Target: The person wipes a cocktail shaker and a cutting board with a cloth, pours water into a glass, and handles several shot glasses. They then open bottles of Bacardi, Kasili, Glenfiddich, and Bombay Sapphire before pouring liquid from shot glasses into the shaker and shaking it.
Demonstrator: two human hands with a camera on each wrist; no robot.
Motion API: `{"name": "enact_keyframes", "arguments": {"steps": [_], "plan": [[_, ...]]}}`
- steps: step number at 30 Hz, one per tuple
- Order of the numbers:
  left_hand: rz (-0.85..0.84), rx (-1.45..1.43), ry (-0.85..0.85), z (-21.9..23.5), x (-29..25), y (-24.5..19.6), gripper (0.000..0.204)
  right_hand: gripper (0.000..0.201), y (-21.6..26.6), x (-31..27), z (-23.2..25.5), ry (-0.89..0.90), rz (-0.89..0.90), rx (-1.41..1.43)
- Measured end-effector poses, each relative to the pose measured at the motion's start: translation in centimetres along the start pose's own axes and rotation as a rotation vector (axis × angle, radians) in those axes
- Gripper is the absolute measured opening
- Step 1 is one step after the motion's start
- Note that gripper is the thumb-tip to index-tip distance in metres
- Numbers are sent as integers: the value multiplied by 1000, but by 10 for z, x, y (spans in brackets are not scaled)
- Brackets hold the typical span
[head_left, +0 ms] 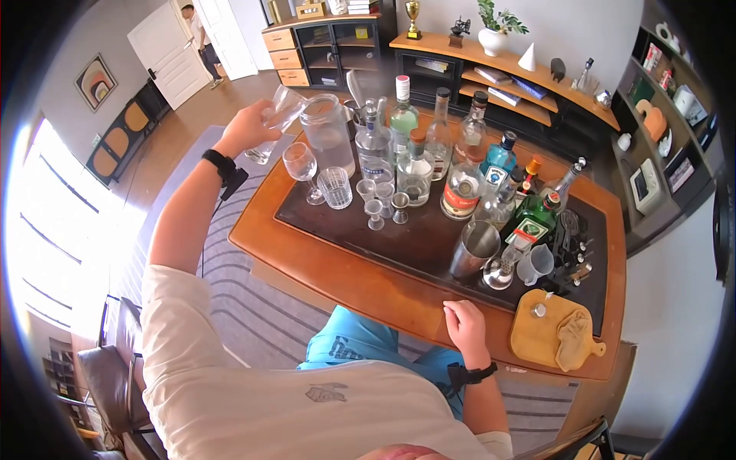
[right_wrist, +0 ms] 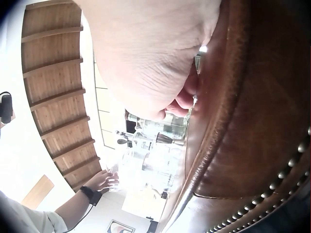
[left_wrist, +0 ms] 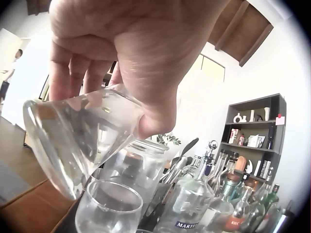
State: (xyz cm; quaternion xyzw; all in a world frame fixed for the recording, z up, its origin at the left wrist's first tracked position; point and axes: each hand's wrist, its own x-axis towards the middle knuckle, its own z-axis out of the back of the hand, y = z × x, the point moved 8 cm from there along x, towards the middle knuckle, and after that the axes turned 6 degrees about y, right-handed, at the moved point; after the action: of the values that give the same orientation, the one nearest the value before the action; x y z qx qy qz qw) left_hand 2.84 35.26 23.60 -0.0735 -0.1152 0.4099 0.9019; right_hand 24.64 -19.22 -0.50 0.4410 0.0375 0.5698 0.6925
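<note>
My left hand (head_left: 249,129) grips a clear flared glass (left_wrist: 82,133) that is tilted on its side, its wide rim pointing down and left in the left wrist view. The hand is at the table's far left, beside a large glass jar (head_left: 328,138) of clear liquid. Below it stand a stemmed wine glass (head_left: 300,162) and a cut-glass tumbler (head_left: 335,188). My right hand (head_left: 466,331) rests at the table's front edge with loosely curled fingers and nothing in them. Nearest to it are a metal shaker tin (head_left: 474,249) and a wooden board (head_left: 529,337).
Several liquor bottles (head_left: 415,178) crowd the middle and back of the table (head_left: 368,268). Small jiggers (head_left: 400,207) stand before them. A plastic measuring cup (head_left: 535,264) is at the right, and a cloth (head_left: 573,337) lies on the board. Across the room a person (head_left: 201,42) stands by a door.
</note>
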Motion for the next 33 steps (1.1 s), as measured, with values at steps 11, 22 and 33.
{"name": "enact_keyframes", "arguments": {"steps": [11, 22, 33], "plan": [[-6, 156, 75, 13, 26, -2, 76, 10, 1, 0, 3, -9, 13, -5], [39, 241, 119, 42, 26, -20, 74, 10, 0, 0, 4, -1, 0, 2], [20, 314, 107, 66, 32, -17, 75, 9, -1, -1, 5, -11, 10, 2]]}}
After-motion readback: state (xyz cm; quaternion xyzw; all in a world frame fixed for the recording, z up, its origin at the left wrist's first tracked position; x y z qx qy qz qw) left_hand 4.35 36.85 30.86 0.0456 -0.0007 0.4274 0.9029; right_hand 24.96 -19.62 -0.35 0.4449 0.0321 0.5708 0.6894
